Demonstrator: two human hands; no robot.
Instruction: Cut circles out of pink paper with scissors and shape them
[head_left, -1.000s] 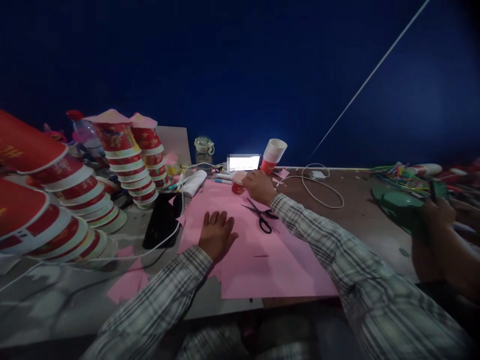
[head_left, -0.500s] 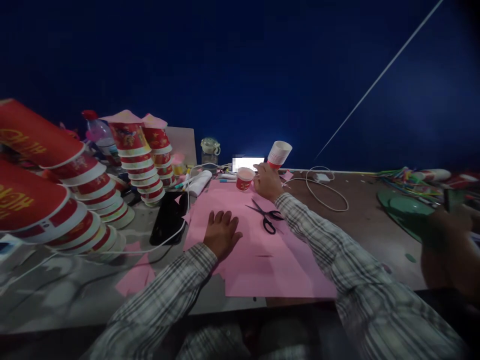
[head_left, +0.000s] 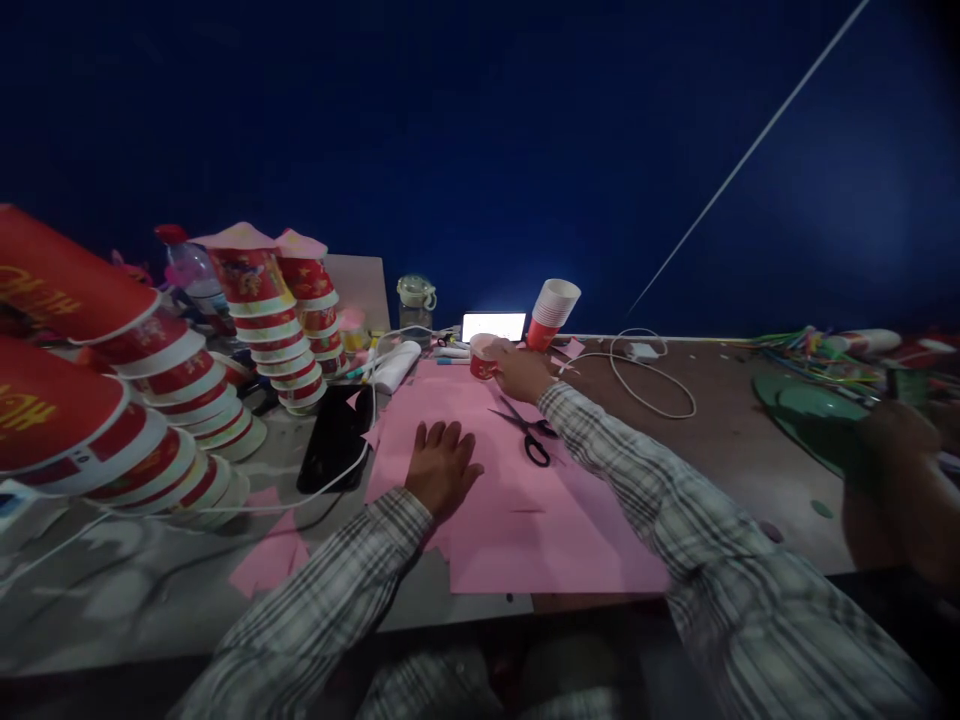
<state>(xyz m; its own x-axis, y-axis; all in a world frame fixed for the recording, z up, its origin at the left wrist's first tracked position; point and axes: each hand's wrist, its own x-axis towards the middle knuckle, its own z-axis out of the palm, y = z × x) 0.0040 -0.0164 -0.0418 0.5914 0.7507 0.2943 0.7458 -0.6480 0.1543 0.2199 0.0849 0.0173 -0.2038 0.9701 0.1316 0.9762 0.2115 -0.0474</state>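
Observation:
My left hand [head_left: 441,470] lies flat, fingers spread, on the pink paper sheet [head_left: 559,545]. Farther back, my right hand [head_left: 525,372] is closed around the right side of a small red paper cup [head_left: 480,366] at the sheet's far edge. Some of its fingertips are hidden by the cup and the hand. Open scissors with black handles [head_left: 535,452] rest on the paper just below my right wrist. Behind that hand leans a stack of nested red and white paper cups [head_left: 553,308].
Tall leaning stacks of red paper cups [head_left: 251,285] crowd the left. A dark phone [head_left: 334,440], white cable, glass jar [head_left: 415,300] and lit phone screen [head_left: 493,326] are around the sheet. At right, another person's hand [head_left: 900,435] is by a green disc [head_left: 799,410].
My right hand has moved left, from between the cup stack and the small paper cup onto the small cup. My left hand stays in place on the sheet.

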